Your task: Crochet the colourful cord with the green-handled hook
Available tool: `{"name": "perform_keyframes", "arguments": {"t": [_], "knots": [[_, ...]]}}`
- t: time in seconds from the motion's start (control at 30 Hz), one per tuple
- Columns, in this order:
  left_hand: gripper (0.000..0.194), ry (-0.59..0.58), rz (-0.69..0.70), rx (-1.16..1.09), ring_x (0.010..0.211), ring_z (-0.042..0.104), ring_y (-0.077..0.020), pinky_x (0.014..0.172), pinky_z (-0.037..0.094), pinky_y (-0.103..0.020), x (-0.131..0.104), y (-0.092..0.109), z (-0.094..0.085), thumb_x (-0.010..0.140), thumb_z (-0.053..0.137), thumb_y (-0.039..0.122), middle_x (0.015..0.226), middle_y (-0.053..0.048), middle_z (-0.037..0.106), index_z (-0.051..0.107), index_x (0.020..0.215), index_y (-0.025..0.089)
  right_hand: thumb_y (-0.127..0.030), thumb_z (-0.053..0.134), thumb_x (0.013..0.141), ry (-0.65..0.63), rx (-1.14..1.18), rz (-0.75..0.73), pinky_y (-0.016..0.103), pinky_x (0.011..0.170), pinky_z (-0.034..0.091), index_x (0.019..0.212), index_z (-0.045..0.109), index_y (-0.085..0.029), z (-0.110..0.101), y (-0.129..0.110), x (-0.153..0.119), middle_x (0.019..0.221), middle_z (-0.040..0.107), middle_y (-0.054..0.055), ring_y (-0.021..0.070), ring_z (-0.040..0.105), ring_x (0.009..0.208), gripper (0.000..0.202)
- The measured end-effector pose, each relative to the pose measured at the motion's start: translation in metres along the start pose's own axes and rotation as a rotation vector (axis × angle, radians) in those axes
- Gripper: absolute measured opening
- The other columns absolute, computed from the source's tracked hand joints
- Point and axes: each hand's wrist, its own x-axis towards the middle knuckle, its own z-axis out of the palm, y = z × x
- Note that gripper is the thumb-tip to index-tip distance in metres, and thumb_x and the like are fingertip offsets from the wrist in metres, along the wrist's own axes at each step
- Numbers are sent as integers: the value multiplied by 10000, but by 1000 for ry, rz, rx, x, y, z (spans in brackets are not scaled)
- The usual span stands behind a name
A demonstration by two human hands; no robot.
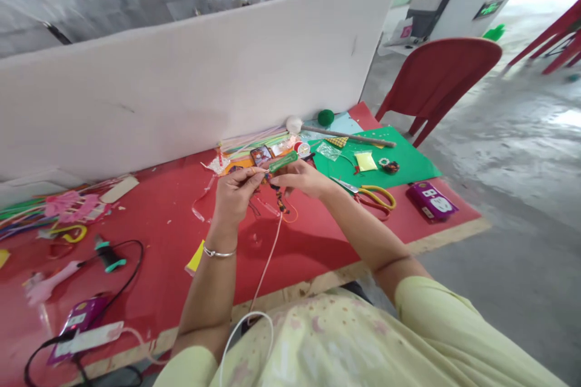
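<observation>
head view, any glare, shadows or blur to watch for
Head view: whitish glare on the floor at far right; head view: a soft shadow on the red table, below the right hand; head view: the pink tool at left looks smeared, the left hand clearer; head view: the edges seem stretched, wide-angle style.

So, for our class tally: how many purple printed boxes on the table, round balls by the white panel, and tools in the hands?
Purple printed boxes: 2
Round white ball and round green ball: 2
Green-handled tool: 1
Total: 5
</observation>
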Motion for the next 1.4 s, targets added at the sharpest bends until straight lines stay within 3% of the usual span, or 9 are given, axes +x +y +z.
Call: {"name": "perform_keyframes", "arguments": {"t": [0.13,0.3,0.57,0.8,1.03,1.4], "knots": [[261,60,-58,-163,497,492,-60,436,350,-177,12,3,3,676,933,373,650,14,665,798,805,191,-426,865,776,-1,24,-22,146,450,511,924,729,-152,-1,-6,14,754,713,-16,57,588,552,339],[371,-37,-154,-392,420,394,-22,382,249,-149,23,6,9,622,975,387,580,38,594,700,728,161,-410,893,745,16,151,8,166,487,565,909,713,-151,-6,-6,24,755,780,20,94,688,578,356],[371,-82,-235,-456,406,371,-17,375,220,-146,37,-7,11,666,959,378,566,48,548,677,748,150,-420,868,757,-1,261,76,223,517,626,866,747,-133,-18,5,35,721,775,29,114,698,528,330],[363,-102,-282,-521,428,388,-21,376,224,-135,43,-11,11,650,965,336,596,45,556,670,758,153,-387,889,710,46,336,64,198,484,583,844,745,-142,-18,13,42,648,712,-17,95,653,484,314],[389,-138,-310,-591,413,361,-11,361,236,-114,43,-11,12,635,978,323,576,57,516,649,724,138,-333,865,700,80,423,44,157,406,403,780,713,-132,-8,16,46,541,599,-61,46,512,407,264],[388,-170,-320,-621,408,344,-8,359,235,-109,42,-11,11,637,976,301,562,64,494,634,707,132,-351,834,721,104,423,29,177,400,381,733,677,-146,-4,18,47,518,565,-67,45,459,395,259]]}}
